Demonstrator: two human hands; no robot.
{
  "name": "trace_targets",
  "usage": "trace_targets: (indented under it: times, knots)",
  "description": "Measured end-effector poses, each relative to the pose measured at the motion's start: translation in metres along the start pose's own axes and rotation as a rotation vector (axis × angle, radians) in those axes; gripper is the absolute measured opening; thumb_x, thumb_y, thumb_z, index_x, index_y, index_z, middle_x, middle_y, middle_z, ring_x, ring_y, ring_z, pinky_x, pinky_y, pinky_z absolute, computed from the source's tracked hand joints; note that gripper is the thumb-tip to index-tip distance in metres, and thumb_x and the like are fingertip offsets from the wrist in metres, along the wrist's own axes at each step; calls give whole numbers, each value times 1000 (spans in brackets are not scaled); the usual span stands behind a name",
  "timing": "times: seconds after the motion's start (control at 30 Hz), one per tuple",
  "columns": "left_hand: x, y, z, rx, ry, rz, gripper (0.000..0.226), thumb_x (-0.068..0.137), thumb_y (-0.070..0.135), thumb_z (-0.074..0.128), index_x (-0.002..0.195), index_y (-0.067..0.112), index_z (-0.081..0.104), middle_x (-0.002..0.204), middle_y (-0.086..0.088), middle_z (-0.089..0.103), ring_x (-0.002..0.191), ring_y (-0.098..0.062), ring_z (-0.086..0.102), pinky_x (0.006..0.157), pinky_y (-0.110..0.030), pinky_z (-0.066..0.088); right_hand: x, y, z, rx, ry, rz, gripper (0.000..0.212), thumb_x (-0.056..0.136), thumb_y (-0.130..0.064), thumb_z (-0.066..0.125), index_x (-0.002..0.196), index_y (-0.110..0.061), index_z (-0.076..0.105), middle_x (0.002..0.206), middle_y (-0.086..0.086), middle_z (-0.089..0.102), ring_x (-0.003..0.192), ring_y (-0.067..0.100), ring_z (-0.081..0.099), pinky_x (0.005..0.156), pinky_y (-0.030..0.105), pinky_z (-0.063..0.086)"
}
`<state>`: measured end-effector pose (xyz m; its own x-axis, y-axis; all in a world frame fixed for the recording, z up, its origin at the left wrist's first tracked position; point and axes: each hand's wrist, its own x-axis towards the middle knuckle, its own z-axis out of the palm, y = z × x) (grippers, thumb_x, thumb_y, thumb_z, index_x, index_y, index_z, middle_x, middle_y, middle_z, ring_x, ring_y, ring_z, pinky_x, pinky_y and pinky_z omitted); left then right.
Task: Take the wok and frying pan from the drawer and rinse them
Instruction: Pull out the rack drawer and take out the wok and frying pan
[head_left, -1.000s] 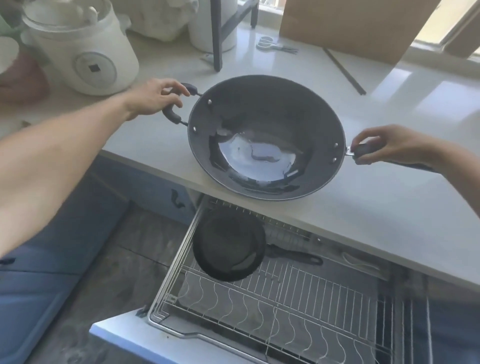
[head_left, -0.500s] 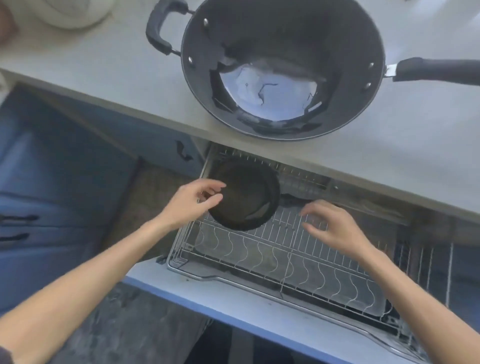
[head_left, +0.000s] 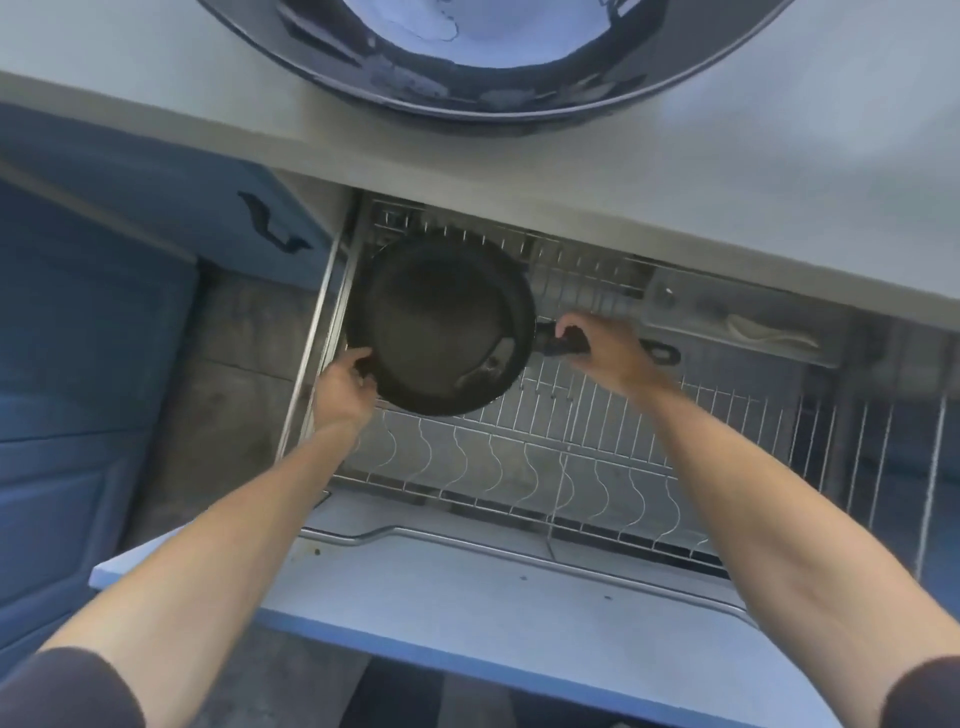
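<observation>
Two bare forearms reach forward and down from the bottom of the view, over the blue front panel (head_left: 498, 613) of a pulled-out drawer (head_left: 363, 538). Inside it is a wire dish rack (head_left: 545, 467) with wavy plate dividers.

At the rack's far left sits the frying pan (head_left: 441, 322), small, round and black, its handle pointing right. The left hand (head_left: 345, 384) curls around the pan's near left rim, fingers hooked at the edge. The right hand (head_left: 597, 348) is closed around the pan's handle; the handle's looped end pokes out beyond the knuckles. Whether the pan is lifted clear of the wires or resting on them cannot be told.

Beyond the drawer, the pale countertop (head_left: 727, 171) overhangs it. On it sits the wok (head_left: 493, 62), large and dark with a shiny base, already out of the drawer, only its near part in view.

Likely risks: the counter edge hangs directly above the pan, so lifting straight up could knock it against the underside. The rim could also snag on the upright wires, and a one-sided rim hold could let it tilt.
</observation>
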<state>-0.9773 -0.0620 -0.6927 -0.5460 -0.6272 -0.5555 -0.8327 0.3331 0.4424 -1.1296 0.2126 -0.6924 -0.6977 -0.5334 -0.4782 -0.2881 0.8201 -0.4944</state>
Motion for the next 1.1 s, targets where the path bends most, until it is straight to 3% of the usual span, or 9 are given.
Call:
trace_targets:
  times: [0.17, 0.37, 0.47, 0.53, 0.63, 0.77, 0.9, 1.0, 1.1]
  knots:
    - [-6, 5, -8, 101, -53, 4, 41, 79, 2, 65, 119, 10, 62, 107, -17, 68, 101, -32, 63, 91, -32, 47, -33, 9, 6, 126, -100, 51, 25, 80, -12, 69, 96, -25, 55, 100, -3, 67, 87, 19, 64, 78, 30, 49]
    - [-60, 32, -42, 172, -255, 217, 43, 75, 14, 69, 117, 21, 63, 87, -1, 67, 84, -19, 63, 83, -24, 47, -136, 9, -17, 187, -141, 148, 32, 80, -8, 69, 106, -22, 56, 106, 0, 70, 92, 18, 65, 87, 31, 49]
    - [-105, 55, -73, 172, -334, 347, 43, 71, 16, 71, 111, 29, 65, 81, 3, 67, 77, -13, 64, 78, -26, 50, -210, -1, -34, 256, -126, 224, 33, 80, -11, 69, 100, -31, 53, 102, -7, 70, 87, 14, 67, 87, 35, 54]
    - [-135, 70, -93, 136, -374, 409, 45, 69, 14, 72, 107, 37, 62, 80, 8, 65, 74, -7, 62, 76, -24, 50, -256, -10, -47, 280, -65, 268, 35, 78, -14, 72, 93, -39, 52, 95, -14, 70, 86, 11, 67, 84, 35, 54]
    - [-177, 89, -117, 78, -422, 493, 49, 67, 15, 73, 100, 47, 58, 80, 14, 63, 70, -2, 60, 69, -11, 45, -320, -32, -74, 293, 66, 306, 43, 73, -17, 76, 89, -47, 51, 90, -21, 67, 81, 3, 63, 78, 21, 48]
    - [-219, 118, -134, 38, -474, 660, 49, 54, 39, 63, 98, 60, 57, 91, 25, 62, 83, -3, 60, 72, -8, 44, -398, -58, -99, 275, 234, 428, 60, 65, -12, 82, 84, -60, 50, 90, -34, 61, 79, -3, 59, 75, 7, 41]
    - [-248, 168, -137, 55, -566, 851, 55, 53, 46, 56, 105, 64, 48, 98, 29, 57, 84, -4, 60, 73, -11, 46, -451, -84, -106, 258, 576, 675, 95, 25, 16, 78, 72, -61, 50, 57, -42, 54, 61, -3, 52, 76, 1, 36]
    - [-256, 220, -131, 65, -578, 955, 49, 60, 38, 62, 101, 62, 54, 81, 11, 63, 80, -2, 59, 72, -12, 47, -476, -79, -145, 215, 539, 622, 74, 53, 1, 85, 78, -61, 53, 76, -37, 63, 71, -9, 61, 71, 2, 42]
    - [-264, 275, -116, 62, -578, 1009, 57, 71, 23, 68, 122, 45, 56, 84, 11, 64, 78, 5, 58, 75, -12, 47, -483, -64, -190, 246, 590, 548, 69, 63, -2, 82, 85, -60, 52, 83, -43, 60, 79, -18, 59, 70, -1, 40]
